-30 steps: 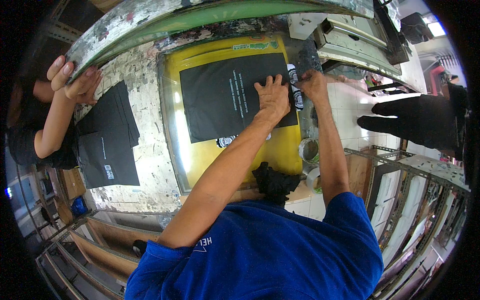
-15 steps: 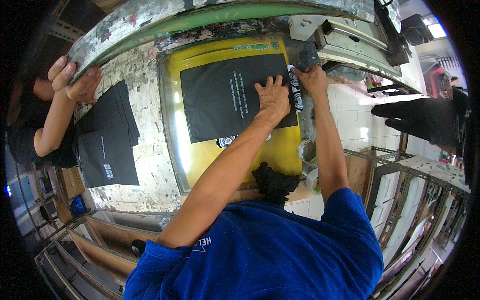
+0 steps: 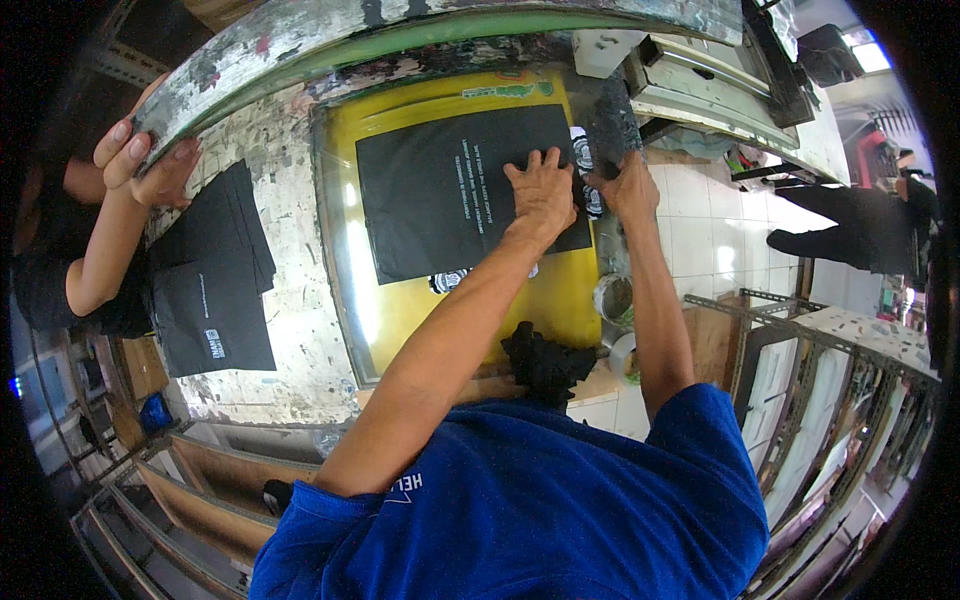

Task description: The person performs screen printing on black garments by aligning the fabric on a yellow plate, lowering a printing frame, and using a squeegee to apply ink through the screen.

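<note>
A black sheet with small white print (image 3: 420, 200), apparently fabric or paper, lies on a yellow printing bed (image 3: 550, 295). My left hand (image 3: 542, 200) rests on the sheet's right part, fingers spread and pressing down. Along the sheet's right edge runs a black-and-white patterned strip (image 3: 583, 150). My right hand (image 3: 628, 192) is at this strip, its thumb stretched out against it and apart from the other fingers, which are partly hidden. Another patterned piece (image 3: 447, 281) shows from under the sheet's near edge, partly behind my left forearm.
Another person's hands (image 3: 150, 165) hold the left end of a raised frame (image 3: 230, 65) across the far side. Black printed sheets (image 3: 215, 290) overlap on the paint-stained table at left. A crumpled black cloth (image 3: 548, 365) and tape rolls (image 3: 613, 297) sit near me. Metal racks (image 3: 800, 350) stand at right.
My right hand has slid toward me along the patterned strip. My left hand stays on the black sheet, almost unmoved. The dark-clothed legs at far right have shifted.
</note>
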{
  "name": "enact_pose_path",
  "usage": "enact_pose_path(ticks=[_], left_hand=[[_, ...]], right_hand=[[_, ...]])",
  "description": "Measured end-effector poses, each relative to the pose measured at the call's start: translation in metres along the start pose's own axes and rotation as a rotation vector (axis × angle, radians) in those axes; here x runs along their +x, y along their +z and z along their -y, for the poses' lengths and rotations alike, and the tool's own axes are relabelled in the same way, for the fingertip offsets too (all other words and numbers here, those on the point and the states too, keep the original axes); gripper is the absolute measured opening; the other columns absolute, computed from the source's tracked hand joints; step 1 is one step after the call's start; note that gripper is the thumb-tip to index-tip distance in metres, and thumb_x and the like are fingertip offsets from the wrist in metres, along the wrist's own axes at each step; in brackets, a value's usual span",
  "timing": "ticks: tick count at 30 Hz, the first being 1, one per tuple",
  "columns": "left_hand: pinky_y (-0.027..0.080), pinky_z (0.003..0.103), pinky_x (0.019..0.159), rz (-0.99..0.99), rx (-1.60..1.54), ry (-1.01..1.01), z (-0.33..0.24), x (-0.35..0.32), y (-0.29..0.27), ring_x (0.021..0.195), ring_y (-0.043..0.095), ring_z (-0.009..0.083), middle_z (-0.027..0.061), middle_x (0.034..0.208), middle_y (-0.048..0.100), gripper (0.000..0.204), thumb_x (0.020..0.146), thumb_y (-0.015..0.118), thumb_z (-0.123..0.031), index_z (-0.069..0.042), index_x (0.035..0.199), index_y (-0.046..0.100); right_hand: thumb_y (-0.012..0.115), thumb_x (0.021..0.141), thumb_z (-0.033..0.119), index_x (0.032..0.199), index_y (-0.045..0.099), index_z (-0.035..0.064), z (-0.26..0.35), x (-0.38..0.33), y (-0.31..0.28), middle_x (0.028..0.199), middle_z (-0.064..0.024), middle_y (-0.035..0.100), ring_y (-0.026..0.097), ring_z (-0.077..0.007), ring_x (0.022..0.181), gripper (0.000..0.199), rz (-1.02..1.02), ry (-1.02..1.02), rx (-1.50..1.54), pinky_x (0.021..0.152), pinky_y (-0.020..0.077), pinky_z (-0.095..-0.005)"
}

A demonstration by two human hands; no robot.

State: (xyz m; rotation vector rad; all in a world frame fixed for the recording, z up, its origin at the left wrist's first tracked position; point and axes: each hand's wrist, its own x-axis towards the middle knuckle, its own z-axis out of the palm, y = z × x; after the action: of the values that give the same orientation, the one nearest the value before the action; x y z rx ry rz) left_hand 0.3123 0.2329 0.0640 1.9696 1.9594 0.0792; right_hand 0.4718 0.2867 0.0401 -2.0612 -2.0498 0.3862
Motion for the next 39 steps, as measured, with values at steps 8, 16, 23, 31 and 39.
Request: enact_pose_path(ticks=[8, 16, 23, 31, 39], left_hand=[[0.038, 0.058, 0.097, -0.004, -0.033, 0.015, 0.000, -0.001, 0.002, 0.132, 0.044, 0.0280, 0.0041, 0.138, 0.050, 0.063, 0.072, 0.085, -0.036, -0.023, 0.130, 0.066], [0.038, 0.058, 0.099, -0.191, -0.268, 0.064, 0.018, -0.015, -0.005, 0.129, 0.047, 0.0303, 0.0079, 0.139, 0.051, 0.073, 0.079, 0.080, -0.036, -0.018, 0.144, 0.052], [0.038, 0.052, 0.095, -0.810, -0.194, -0.388, 0.118, -0.125, -0.016, 0.125, 0.046, 0.0368, 0.0165, 0.136, 0.051, 0.065, 0.087, 0.072, -0.034, -0.003, 0.139, 0.050], [0.047, 0.047, 0.089, -0.503, -0.479, -0.761, 0.169, -0.161, 0.014, 0.112, 0.056, 0.0371, 0.0181, 0.122, 0.060, 0.039, 0.075, 0.083, -0.021, 0.000, 0.103, 0.063], [0.051, 0.041, 0.087, -0.935, -1.096, -0.639, 0.191, -0.187, -0.032, 0.105, 0.065, 0.0321, 0.0212, 0.105, 0.066, 0.049, 0.071, 0.078, -0.003, -0.002, 0.113, 0.052]], right_hand=[[0.092, 0.063, 0.041, 0.115, 0.053, 0.0003, -0.011, -0.033, -0.011, 0.105, -0.0191, 0.070, 0.068, -0.0384, 0.100, 0.077, 0.007, -0.046, -0.016, 0.083, 0.0538, -0.0477], [0.085, 0.074, 0.034, 0.103, 0.061, 0.0030, 0.026, -0.044, -0.035, 0.092, -0.0140, 0.069, 0.067, -0.0355, 0.088, 0.048, -0.041, 0.002, 0.181, 0.077, 0.0514, -0.0437], [0.078, 0.081, 0.011, 0.103, 0.060, -0.0006, 0.021, -0.094, -0.035, 0.093, -0.0108, 0.063, 0.062, -0.0236, 0.088, 0.031, -0.066, -0.153, 0.580, 0.077, 0.0502, -0.0382], [0.075, 0.082, 0.006, 0.097, 0.061, -0.0001, 0.059, -0.121, -0.041, 0.080, -0.0087, 0.065, 0.059, -0.0191, 0.071, 0.021, 0.053, -0.247, 0.401, 0.070, 0.0500, -0.0361], [0.074, 0.084, 0.002, 0.102, 0.060, 0.0007, 0.070, -0.117, -0.034, 0.085, -0.0084, 0.064, 0.059, -0.0158, 0.073, 0.023, 0.129, -0.339, 0.516, 0.068, 0.0494, -0.0310]])
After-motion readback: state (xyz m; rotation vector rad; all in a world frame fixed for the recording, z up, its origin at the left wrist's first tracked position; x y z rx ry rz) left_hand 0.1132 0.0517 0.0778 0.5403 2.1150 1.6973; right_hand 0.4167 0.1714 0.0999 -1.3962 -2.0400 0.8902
